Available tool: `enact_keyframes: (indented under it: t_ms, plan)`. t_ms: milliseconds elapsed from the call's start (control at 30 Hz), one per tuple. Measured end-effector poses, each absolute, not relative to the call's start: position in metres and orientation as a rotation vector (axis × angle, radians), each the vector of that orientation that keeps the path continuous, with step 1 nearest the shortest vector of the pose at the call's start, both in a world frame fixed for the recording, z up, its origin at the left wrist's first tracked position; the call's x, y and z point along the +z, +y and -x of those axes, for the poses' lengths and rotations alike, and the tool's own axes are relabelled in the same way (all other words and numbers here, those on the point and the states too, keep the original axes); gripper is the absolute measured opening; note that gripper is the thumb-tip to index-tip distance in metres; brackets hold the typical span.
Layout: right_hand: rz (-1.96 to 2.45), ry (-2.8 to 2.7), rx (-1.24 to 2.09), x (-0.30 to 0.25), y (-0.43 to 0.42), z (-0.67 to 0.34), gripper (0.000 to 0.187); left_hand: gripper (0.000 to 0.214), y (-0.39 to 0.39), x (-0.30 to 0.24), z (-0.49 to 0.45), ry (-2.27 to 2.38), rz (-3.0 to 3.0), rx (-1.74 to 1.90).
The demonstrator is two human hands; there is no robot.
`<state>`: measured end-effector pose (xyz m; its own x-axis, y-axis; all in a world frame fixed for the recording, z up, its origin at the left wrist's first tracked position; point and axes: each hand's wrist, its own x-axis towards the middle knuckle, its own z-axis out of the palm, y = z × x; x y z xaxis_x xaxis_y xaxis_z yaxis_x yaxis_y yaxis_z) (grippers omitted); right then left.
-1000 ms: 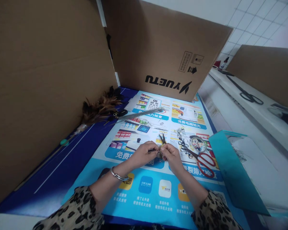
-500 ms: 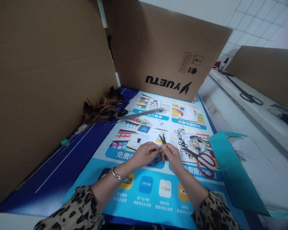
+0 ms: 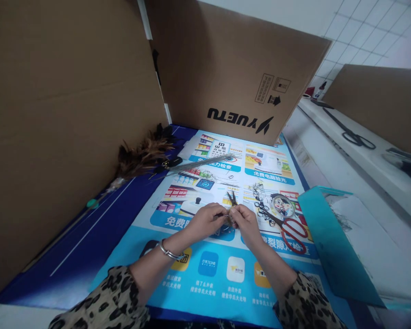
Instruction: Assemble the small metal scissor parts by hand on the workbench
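Observation:
Close together over the printed mat, my left hand [image 3: 208, 221] and my right hand [image 3: 245, 222] meet at the fingertips. Both are closed in a pinch on a small, thin piece of bent wire [image 3: 229, 224], whose exact shape is too small to make out. Just beyond the fingers, the dark jaws of a pair of pliers [image 3: 232, 199] point away from me, slightly apart. Its handles are hidden by my hands, so whether my right hand also holds it cannot be told. To the right lie red-handled scissors [image 3: 293, 235].
Black wire loops [image 3: 260, 205] lie near a clear round dish [image 3: 282, 205]. Thin metal rods [image 3: 205, 163] and brown feathers [image 3: 145, 153] are farther left. A teal box [image 3: 324, 246] with white paper stands right. Cardboard walls [image 3: 239, 68] rise behind and left.
My fingers have shifted very slightly around the wire. The pliers, scissors and other things stay where they were.

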<state>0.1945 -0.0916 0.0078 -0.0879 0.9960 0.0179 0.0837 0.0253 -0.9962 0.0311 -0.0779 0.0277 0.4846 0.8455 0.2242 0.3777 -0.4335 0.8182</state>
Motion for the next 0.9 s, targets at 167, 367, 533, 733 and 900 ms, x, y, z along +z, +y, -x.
enact_keyframes:
  t_ms: [167,367,533,733,900]
  plan:
    - [1.225,-1.351,1.209,0.009,-0.092,-0.194,0.028,0.015,-0.078,0.028,-0.031,1.008,-2.021,0.836]
    - [1.224,-1.363,1.173,0.009,-0.093,-0.194,0.028,0.014,-0.078,0.028,-0.031,1.011,-2.024,0.841]
    - [1.229,-1.343,1.150,0.008,-0.093,-0.195,0.027,0.013,-0.078,0.028,-0.031,1.026,-2.007,0.842]
    - [1.208,-1.333,1.183,0.010,-0.093,-0.194,0.027,0.013,-0.076,0.024,-0.030,1.046,-1.986,0.906]
    - [1.224,-1.302,1.099,0.013,-0.094,-0.195,0.025,0.016,-0.070,0.017,-0.025,1.142,-1.900,1.076]
